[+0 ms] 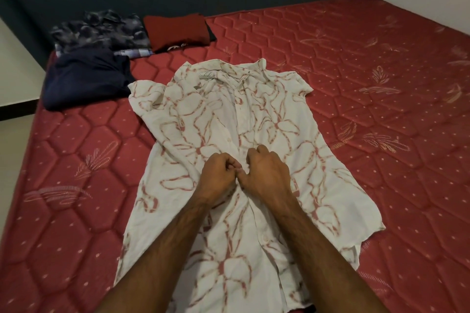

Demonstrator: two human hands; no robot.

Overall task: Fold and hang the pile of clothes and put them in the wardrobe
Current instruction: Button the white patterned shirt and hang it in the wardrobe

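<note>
Where plackets meet, both fists pinching.

We can read no text anywhere. The white floral shirt has a neck label inside its collar, but its print is too small and blurred for us to make out. The folded red garment, near the bed's head edge, shows a white logo, partly hidden and illegible.
</note>
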